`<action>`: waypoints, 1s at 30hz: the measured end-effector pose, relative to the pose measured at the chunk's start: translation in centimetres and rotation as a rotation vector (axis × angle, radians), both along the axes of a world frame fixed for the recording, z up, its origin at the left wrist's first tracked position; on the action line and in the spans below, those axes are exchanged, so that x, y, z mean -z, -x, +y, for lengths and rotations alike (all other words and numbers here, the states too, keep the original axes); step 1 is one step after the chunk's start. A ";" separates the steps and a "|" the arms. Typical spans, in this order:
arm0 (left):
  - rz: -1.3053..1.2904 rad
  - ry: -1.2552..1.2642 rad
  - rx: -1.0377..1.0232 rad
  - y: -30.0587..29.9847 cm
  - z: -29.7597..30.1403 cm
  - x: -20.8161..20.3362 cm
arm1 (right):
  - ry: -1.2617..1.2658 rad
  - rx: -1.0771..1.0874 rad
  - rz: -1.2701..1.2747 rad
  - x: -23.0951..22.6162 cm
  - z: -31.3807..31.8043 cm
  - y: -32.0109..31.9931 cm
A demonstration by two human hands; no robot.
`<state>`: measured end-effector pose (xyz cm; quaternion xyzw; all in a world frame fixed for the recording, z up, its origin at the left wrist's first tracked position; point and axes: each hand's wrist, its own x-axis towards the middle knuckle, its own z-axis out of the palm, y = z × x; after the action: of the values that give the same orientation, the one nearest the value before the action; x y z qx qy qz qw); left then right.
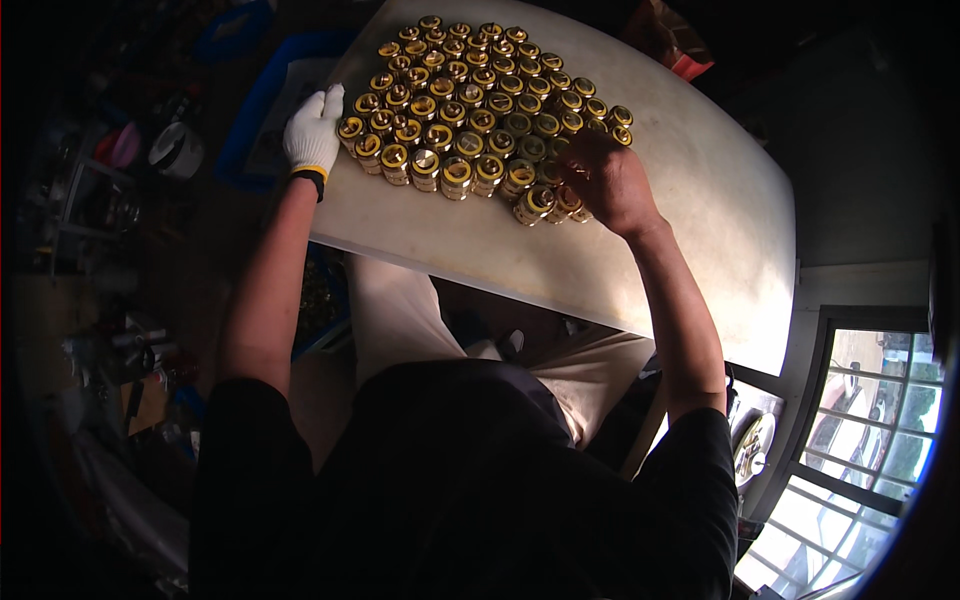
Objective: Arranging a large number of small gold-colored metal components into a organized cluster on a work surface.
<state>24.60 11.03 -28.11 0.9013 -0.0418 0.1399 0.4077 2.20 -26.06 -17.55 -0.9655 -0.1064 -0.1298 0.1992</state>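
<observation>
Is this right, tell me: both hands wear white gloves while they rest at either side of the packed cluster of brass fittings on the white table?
Not quite. The head view shows only the left hand in a white glove; the right hand is bare. The rest holds: they sit at either side of the packed brass fittings on the white table.

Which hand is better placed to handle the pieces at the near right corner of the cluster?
Right, probably. The bare right hand already rests on the short brass-coloured cylindrical fittings at that corner of the white table. The white-gloved left hand sits against the cluster's far left edge.
</observation>
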 end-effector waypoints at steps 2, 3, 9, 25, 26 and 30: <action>0.008 0.003 0.008 0.0 -0.1 -0.1 | -0.030 0.006 0.039 -0.2 0.3 -0.1; -0.007 -0.004 -0.010 -0.1 -0.1 -0.1 | -0.036 0.002 0.037 -0.4 0.5 -0.2; 0.011 -0.004 -0.009 0.1 -0.1 -0.1 | -0.071 0.006 0.044 -0.2 3.1 -0.5; -0.030 0.006 -0.025 0.2 -0.2 -0.1 | -0.091 0.037 -0.034 1.4 3.6 -1.6; -0.039 -0.001 -0.018 0.2 -0.2 -0.1 | -0.075 0.043 -0.021 1.3 3.6 -1.6; -0.031 0.008 -0.008 0.1 -0.1 0.0 | -0.022 0.011 -0.059 0.7 3.5 -1.3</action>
<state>24.49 10.89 -28.10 0.8976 -0.0439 0.1556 0.4100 3.46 -22.55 -18.28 -0.9595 -0.1053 -0.1607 0.2060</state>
